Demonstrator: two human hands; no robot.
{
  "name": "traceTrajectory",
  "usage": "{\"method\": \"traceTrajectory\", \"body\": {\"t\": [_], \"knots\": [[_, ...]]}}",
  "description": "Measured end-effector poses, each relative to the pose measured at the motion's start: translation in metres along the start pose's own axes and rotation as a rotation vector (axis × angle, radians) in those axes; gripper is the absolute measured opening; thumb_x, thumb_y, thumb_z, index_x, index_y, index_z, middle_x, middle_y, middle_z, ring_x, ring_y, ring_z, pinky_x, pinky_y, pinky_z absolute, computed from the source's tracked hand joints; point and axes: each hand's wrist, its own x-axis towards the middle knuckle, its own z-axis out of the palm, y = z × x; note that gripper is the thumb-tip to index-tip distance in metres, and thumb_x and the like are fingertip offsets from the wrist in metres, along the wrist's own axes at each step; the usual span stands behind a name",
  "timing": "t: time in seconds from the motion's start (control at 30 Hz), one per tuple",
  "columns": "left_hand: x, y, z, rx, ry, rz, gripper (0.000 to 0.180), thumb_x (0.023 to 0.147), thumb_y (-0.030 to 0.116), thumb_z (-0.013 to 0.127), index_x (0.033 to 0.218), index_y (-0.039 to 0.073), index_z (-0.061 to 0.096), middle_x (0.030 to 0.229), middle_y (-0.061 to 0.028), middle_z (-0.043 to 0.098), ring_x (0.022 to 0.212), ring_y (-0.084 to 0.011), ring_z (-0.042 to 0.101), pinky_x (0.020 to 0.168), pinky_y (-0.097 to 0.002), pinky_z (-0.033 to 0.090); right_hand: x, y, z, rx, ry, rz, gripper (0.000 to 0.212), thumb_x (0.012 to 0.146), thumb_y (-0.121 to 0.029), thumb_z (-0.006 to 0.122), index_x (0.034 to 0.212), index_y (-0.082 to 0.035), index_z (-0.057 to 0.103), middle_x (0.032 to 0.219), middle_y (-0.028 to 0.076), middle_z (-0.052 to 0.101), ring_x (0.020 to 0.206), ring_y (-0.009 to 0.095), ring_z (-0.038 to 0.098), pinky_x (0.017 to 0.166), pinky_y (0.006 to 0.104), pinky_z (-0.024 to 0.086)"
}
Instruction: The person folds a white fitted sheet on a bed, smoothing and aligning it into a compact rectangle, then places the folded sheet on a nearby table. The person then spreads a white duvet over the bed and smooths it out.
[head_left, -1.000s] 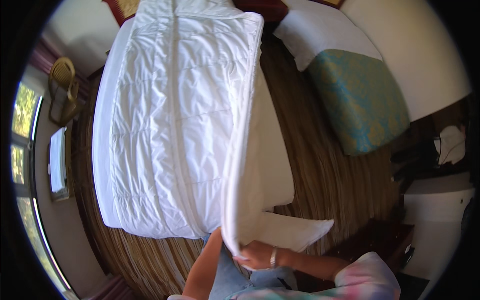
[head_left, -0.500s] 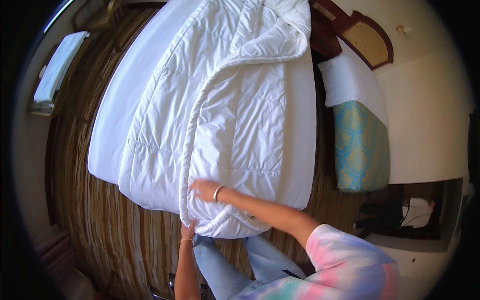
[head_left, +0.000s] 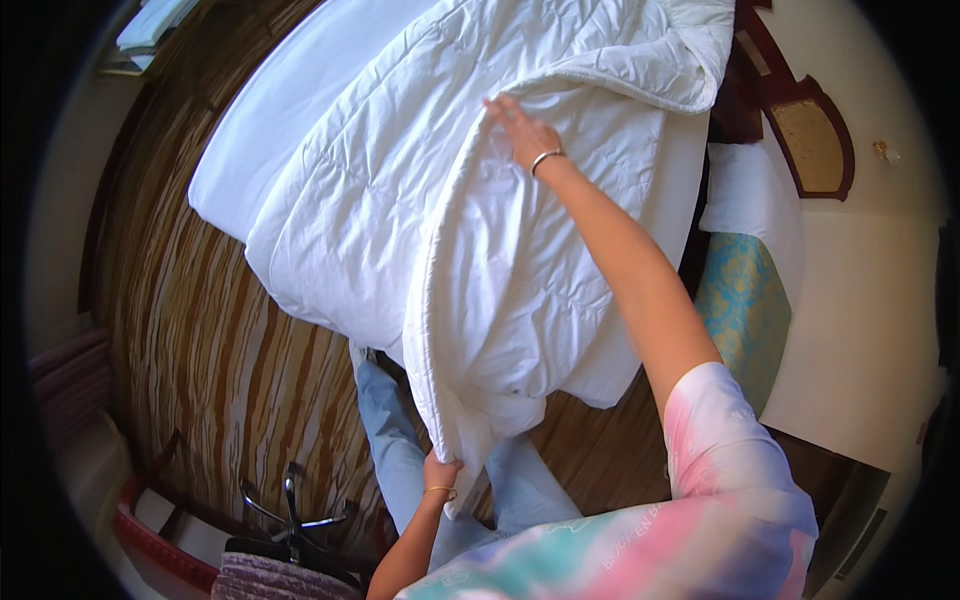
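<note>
A white quilted duvet (head_left: 350,210) lies over the bed, with one side folded back in a long piped edge. My left hand (head_left: 441,473) is closed around the duvet's near corner, pulled off the bed's foot in front of my legs. Farther up, my right hand (head_left: 525,138) rests on the folded layer, its outstretched fingers reaching to the piped edge. Beneath the duvet, a white sheeted mattress (head_left: 240,165) shows along the left side.
A swivel chair base (head_left: 292,505) and a red-framed chair (head_left: 165,545) stand behind me at lower left. To the right is a second bed with a blue-and-gold runner (head_left: 742,300). Striped carpet (head_left: 200,370) covers the floor.
My right hand has moved up along the folded edge, away from me. My left hand has drawn the near corner back past the bed's foot. The view has turned and shifted.
</note>
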Motion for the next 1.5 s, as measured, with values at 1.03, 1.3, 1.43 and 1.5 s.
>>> {"method": "traceTrajectory", "body": {"t": [1.03,1.3,1.43,1.5], "knots": [[0.222,0.080,-0.252,0.109,0.591,0.575,0.043,0.065,0.007,0.063,0.107,0.004,0.052,0.104,-0.0165,0.056,0.097,-0.0357,0.052,0.086,-0.0370,0.041,0.134,-0.167,0.001,-0.029,0.077,-0.268,0.033,0.076,-0.005,0.047,0.105,-0.017,0.055,0.107,0.006,0.052,0.092,0.031,0.057,0.078,0.0418,0.047],[0.153,0.159,-0.335,0.526,0.734,0.957,0.012,0.070,0.001,0.048,0.082,0.003,0.052,0.076,-0.0155,0.052,0.075,-0.0346,0.049,0.067,-0.0425,0.038,0.100,-0.128,-0.094,0.125,0.655,-0.396,0.014,0.065,-0.002,0.038,0.069,-0.005,0.051,0.067,0.012,0.051,0.064,0.034,0.053,0.055,0.0388,0.042],[0.246,0.174,-0.346,0.536,0.615,0.720,0.017,0.072,0.001,0.047,0.088,0.003,0.050,0.088,-0.0173,0.054,0.087,-0.0348,0.049,0.073,-0.0423,0.038,0.168,-0.148,-0.051,-0.198,0.528,-0.320,0.017,0.074,-0.007,0.043,0.084,-0.009,0.056,0.084,0.009,0.056,0.071,0.032,0.057,0.062,0.0398,0.047],[0.279,0.170,-0.331,0.456,0.603,0.692,0.022,0.073,0.002,0.047,0.094,0.003,0.050,0.095,-0.0177,0.054,0.092,-0.0352,0.048,0.078,-0.0433,0.037,0.180,-0.164,-0.007,-0.280,0.279,-0.268,0.020,0.077,-0.008,0.045,0.093,-0.011,0.056,0.096,0.007,0.055,0.078,0.030,0.058,0.069,0.0394,0.049]]}}
